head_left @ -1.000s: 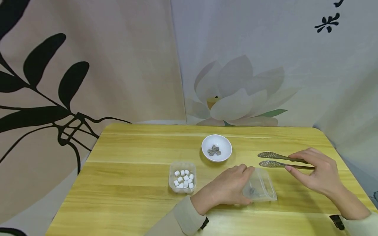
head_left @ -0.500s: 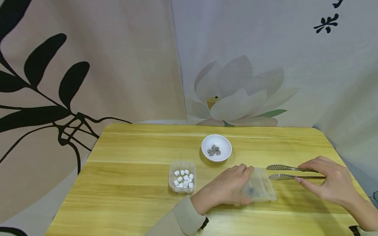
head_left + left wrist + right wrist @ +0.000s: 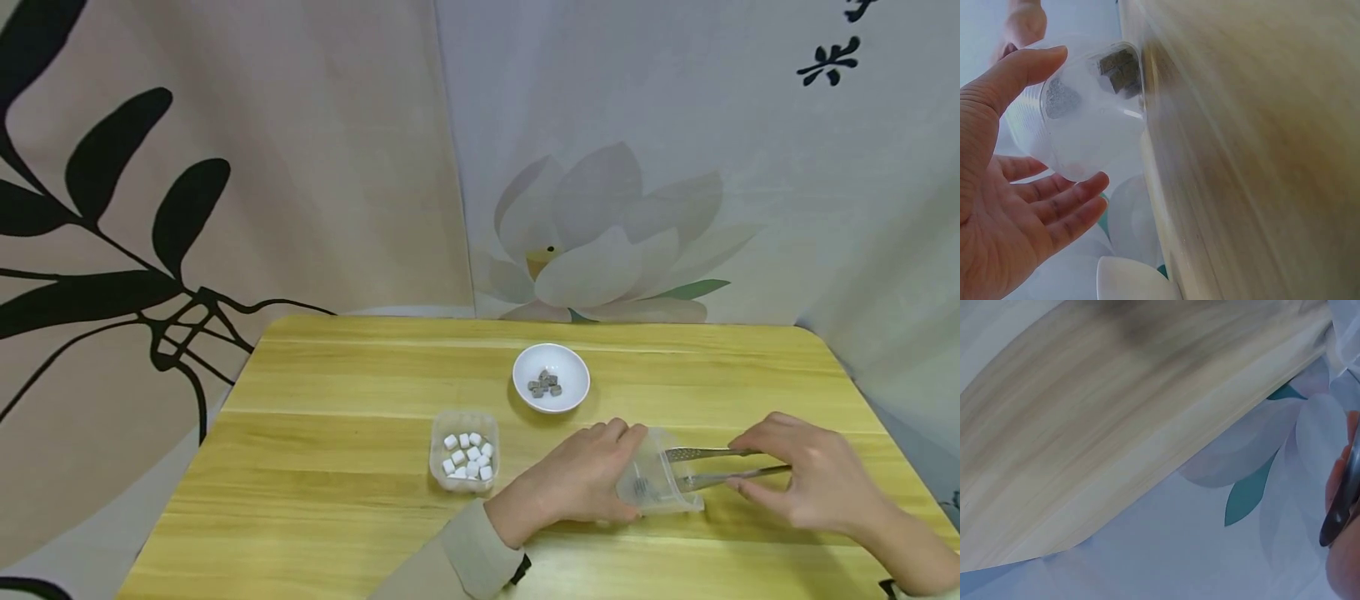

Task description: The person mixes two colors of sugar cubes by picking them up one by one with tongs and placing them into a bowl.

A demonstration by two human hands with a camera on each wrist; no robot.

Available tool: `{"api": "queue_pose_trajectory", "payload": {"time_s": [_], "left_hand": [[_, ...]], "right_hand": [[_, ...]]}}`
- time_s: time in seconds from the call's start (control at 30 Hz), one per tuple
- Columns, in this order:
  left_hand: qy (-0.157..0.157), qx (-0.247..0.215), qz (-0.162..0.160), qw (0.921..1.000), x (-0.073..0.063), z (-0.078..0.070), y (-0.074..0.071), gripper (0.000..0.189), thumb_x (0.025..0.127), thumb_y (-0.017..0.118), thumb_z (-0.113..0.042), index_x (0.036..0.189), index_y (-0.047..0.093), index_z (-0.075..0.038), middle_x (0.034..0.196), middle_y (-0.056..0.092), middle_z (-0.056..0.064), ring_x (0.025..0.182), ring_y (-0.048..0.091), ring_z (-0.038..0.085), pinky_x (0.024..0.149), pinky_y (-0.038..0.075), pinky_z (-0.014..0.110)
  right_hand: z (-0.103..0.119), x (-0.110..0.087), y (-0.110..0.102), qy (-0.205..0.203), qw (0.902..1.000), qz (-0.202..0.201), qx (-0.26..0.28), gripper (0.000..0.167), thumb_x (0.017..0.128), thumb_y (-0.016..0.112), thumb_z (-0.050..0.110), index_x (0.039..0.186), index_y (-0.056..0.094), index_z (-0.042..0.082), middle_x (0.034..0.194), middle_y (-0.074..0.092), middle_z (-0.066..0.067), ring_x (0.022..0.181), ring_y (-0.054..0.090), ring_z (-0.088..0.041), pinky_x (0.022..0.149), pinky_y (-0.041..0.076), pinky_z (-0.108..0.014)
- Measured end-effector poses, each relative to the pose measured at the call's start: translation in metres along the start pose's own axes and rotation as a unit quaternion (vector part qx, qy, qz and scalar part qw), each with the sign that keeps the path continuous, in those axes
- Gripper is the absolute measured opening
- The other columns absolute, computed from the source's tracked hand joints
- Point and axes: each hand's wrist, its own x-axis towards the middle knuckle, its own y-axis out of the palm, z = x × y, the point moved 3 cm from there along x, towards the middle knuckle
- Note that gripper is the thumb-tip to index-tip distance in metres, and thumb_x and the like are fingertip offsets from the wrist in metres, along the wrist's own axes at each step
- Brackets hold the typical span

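Note:
My left hand grips a clear plastic tub that lies tipped on its side, its mouth facing right. In the left wrist view, thumb and fingers stand on opposite sides of the tub, and a few dark grey cubes show through its wall. My right hand pinches a pair of metal tongs with perforated tips. The tongs' arms are spread, with their tips at the tub's mouth. Only the rear end of the tongs and part of the hand show in the right wrist view.
Behind the tub, a white bowl holds several small grey cubes. To the left, a second clear tub stands upright with several white cubes inside. All stand on a wooden table, with a printed curtain behind it.
My right hand first drew the tongs back toward the right and nearer to me, then moved them left to the tub's mouth. My left hand and the tub have stayed in place.

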Motion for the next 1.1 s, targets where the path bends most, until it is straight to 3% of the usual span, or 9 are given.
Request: {"api": "queue_pose_trajectory", "payload": {"time_s": [0.53, 1.1], "left_hand": [[-0.001, 0.011, -0.006, 0.9999, 0.0, 0.0, 0.001, 0.095, 0.078, 0.088, -0.054, 0.15, 0.043, -0.011, 0.121, 0.056, -0.003, 0.097, 0.053, 0.005, 0.084, 0.047, 0.018], [0.01, 0.016, -0.018, 0.9997, 0.0, 0.001, 0.001, 0.091, 0.077, 0.089, -0.054, 0.145, 0.045, -0.012, 0.116, 0.055, -0.004, 0.093, 0.051, 0.005, 0.079, 0.045, 0.017]], "right_hand": [[0.01, 0.005, 0.022, -0.032, 0.9984, 0.041, 0.019, 0.035, 0.058, 0.094, 0.029, 0.088, 0.077, 0.025, 0.09, 0.068, 0.021, 0.075, 0.061, 0.0, 0.059, 0.048, -0.017], [0.008, 0.006, 0.024, -0.024, 0.9995, 0.006, -0.018, 0.027, 0.078, 0.086, 0.044, 0.088, 0.079, 0.02, 0.088, 0.072, 0.014, 0.074, 0.066, -0.006, 0.058, 0.053, -0.021]]}}
